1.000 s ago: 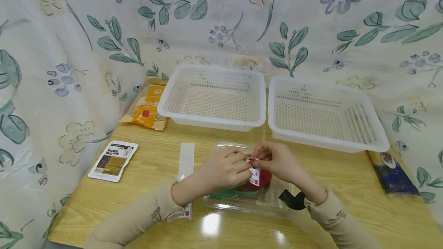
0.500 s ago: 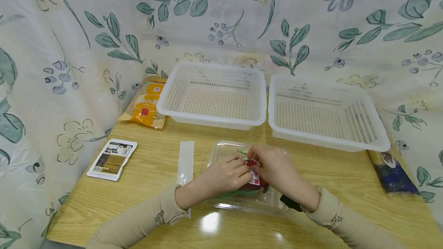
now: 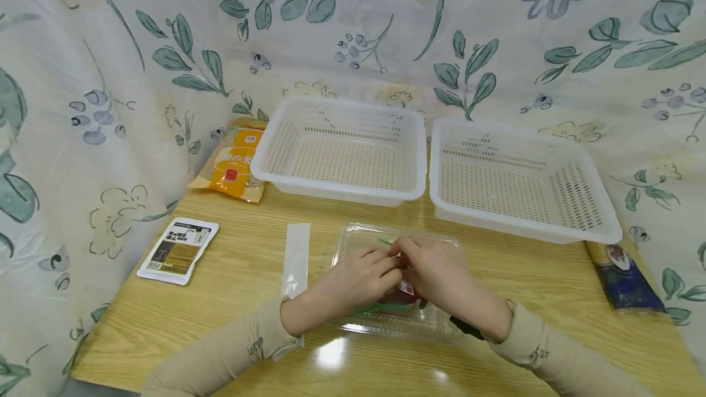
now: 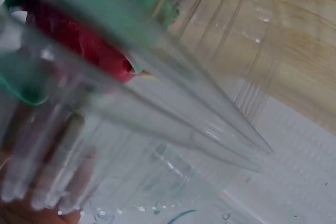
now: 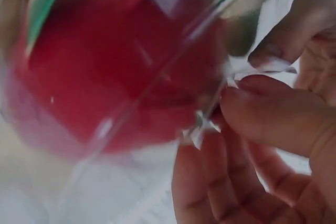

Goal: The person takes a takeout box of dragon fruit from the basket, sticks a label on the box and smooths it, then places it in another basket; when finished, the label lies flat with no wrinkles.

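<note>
A round red fruit-like thing with green leaves (image 5: 105, 77) is inside a clear plastic wrapper (image 5: 202, 121). In the head view only a bit of its dark red side (image 3: 398, 298) and a white label (image 3: 406, 287) show below the hands. My left hand (image 3: 363, 274) has curled fingers at the wrapper, their tips hidden. From the other side my right hand (image 3: 436, 269) meets it, thumb and fingers pinching a gathered edge of the clear plastic in the right wrist view. Underneath is a clear plastic box (image 3: 344, 238); its ridged walls blur across the left wrist view.
Two white perforated baskets (image 3: 339, 184) stand side by side at the back. An orange food packet (image 3: 237, 161) lies left of them. Nearer lie a white pouch (image 3: 179, 251) and a pale strip (image 3: 296, 256). A dark blue packet (image 3: 629, 277) lies far right.
My right hand has closed in leftward and down over the wrapper, against the left hand's fingers. The red thing and its label are now more covered. My left hand has barely moved.
</note>
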Available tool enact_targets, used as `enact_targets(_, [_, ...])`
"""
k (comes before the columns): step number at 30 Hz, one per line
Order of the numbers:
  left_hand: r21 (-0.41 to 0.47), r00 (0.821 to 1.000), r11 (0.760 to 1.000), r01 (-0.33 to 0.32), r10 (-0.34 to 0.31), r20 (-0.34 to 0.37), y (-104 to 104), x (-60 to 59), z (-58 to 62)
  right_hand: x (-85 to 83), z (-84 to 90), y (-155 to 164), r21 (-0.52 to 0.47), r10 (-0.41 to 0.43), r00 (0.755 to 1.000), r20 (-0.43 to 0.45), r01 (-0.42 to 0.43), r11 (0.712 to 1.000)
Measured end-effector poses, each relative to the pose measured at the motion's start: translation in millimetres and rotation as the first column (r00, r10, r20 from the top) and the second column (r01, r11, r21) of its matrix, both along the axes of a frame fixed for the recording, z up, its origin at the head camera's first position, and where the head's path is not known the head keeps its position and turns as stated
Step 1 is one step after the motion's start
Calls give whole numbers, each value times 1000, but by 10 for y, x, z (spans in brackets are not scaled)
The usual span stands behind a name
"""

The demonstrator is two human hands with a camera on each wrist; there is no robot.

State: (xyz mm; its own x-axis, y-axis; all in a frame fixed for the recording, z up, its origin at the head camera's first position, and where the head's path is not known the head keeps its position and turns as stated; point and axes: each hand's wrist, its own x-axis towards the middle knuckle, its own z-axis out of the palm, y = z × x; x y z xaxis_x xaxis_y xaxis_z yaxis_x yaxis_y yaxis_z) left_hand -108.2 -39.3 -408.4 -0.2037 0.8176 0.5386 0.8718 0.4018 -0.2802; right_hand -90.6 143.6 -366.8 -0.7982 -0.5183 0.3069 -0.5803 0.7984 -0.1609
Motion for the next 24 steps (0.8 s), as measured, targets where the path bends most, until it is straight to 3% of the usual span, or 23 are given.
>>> enact_targets(4, [-1, 984, 997, -80, 79, 161, -3, 38, -5, 48, 28, 54, -11, 72, 993, 94, -72, 997])
enact_targets(7, [-79, 949, 986, -148, 164, 268, -29, 71, 8, 132, 60, 132, -27, 100, 973, 207, -96, 995])
enact_targets(11, [-242, 870, 954, -174, 265, 416, -96, 129, 28, 279, 40, 217, 0, 89, 953, 289, -93, 996])
enact_targets(13, [-300, 831, 938, -173, 303, 466, -129, 168, 30, 347, -14, 236, 21, 84, 956, 282, -93, 995])
enact_targets(15, [-334, 804, 925, -182, 335, 491, -162, 222, 21, 417, -83, 247, 39, 70, 962, 262, -83, 996])
enact_targets(19, [-329, 805, 919, -218, 360, 471, -216, 353, -22, 534, -252, 247, 71, 30, 986, 165, -43, 997])
enact_targets(24, [-248, 795, 933, -261, 354, 493, -269, 493, -81, 605, -422, 255, 78, 27, 999, 24, -29, 997])
